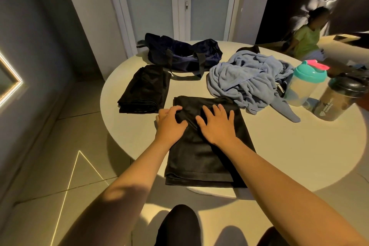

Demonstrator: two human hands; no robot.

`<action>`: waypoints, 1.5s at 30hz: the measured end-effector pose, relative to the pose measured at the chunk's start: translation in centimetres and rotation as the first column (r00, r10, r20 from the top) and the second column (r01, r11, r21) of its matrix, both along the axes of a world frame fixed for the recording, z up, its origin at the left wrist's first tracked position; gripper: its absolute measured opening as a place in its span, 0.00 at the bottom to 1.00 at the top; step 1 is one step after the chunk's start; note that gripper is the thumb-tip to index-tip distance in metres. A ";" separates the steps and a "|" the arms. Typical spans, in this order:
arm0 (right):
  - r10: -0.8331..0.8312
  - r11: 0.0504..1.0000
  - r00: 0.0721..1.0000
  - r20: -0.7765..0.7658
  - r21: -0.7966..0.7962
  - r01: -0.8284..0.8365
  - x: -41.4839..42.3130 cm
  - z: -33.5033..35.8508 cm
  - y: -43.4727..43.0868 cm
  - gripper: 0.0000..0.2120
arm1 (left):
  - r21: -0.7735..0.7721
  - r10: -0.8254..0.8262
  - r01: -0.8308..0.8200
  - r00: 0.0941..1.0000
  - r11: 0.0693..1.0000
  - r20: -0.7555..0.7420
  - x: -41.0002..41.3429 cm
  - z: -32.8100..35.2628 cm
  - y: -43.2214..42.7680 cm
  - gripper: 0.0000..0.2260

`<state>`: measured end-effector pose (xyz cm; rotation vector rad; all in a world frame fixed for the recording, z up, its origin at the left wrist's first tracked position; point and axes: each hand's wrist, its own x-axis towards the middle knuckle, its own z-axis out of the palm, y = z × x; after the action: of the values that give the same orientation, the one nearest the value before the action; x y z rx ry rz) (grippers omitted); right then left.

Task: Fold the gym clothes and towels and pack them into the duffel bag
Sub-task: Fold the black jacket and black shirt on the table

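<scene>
Left hand (171,124) grip pinches a cloth (199,158) fold; right hand (216,127) spread flat on it. Shaker (335,102) right of cloth: label print blurred, unreadable.

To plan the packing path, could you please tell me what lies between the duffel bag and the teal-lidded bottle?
In the head view, a crumpled light-blue towel heap lies between the duffel bag and the teal-lidded bottle.
</scene>
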<state>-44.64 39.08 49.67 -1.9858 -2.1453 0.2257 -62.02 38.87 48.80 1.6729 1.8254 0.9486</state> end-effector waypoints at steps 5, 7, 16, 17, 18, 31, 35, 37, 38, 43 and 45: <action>0.016 0.983 0.999 0.047 0.182 -0.025 -0.2 -0.1 -4.6 0.23 | 0.022 -0.058 0.061 0.991 0.998 -0.124 0.1 -0.4 -2.3 0.18; 0.028 0.998 0.999 0.033 0.057 -0.029 -0.3 -0.6 -5.9 0.26 | 0.070 -0.047 0.051 0.998 0.996 -0.051 -0.1 -0.7 -2.8 0.12; 0.056 0.997 0.998 -0.020 -0.050 -0.057 -0.3 -0.3 -7.9 0.35 | 0.090 -0.057 0.045 0.990 0.995 0.131 -0.2 -0.6 -5.5 0.18; 0.072 0.995 0.997 -0.006 -0.063 -0.073 -0.2 -0.3 -8.3 0.35 | 0.058 -0.093 0.087 0.991 0.995 0.100 -0.1 -0.5 -5.4 0.18; 0.091 0.990 0.996 0.004 -0.106 -0.090 -0.1 -0.4 -8.6 0.36 | 0.015 -0.123 0.123 0.992 0.992 0.034 0.2 -0.2 -5.4 0.18; 0.030 0.996 0.999 -0.016 0.085 -0.029 1.0 0.6 -5.9 0.27 | -0.051 -0.270 0.276 0.861 0.960 -0.431 1.1 1.2 -2.2 0.27; 0.036 0.996 0.999 0.017 -0.084 -0.034 0.8 0.1 -4.0 0.26 | -0.225 -0.312 0.226 0.806 0.948 -0.504 1.3 0.5 -0.4 0.24; -0.048 0.998 0.997 0.055 -0.034 0.049 1.5 -0.1 -3.2 0.24 | -0.180 -0.199 0.119 0.820 0.976 -0.536 0.9 0.4 0.3 0.25; -0.095 0.995 0.991 0.089 0.008 0.095 1.8 -0.1 -2.7 0.23 | -0.132 -0.146 0.086 0.817 0.987 -0.559 0.9 0.5 0.7 0.26; -0.060 0.984 0.995 0.083 0.171 0.045 1.8 0.6 1.0 0.18 | -0.028 -0.198 0.224 0.788 0.974 -0.583 2.6 1.2 3.7 0.24; 0.024 0.994 0.998 0.053 0.108 -0.029 1.8 0.3 2.5 0.22 | -0.099 -0.241 0.226 0.782 0.969 -0.575 2.7 0.6 4.9 0.25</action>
<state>-42.85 41.53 50.01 -1.9244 -2.1672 0.0606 -59.35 43.78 49.45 2.2908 1.8999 0.3060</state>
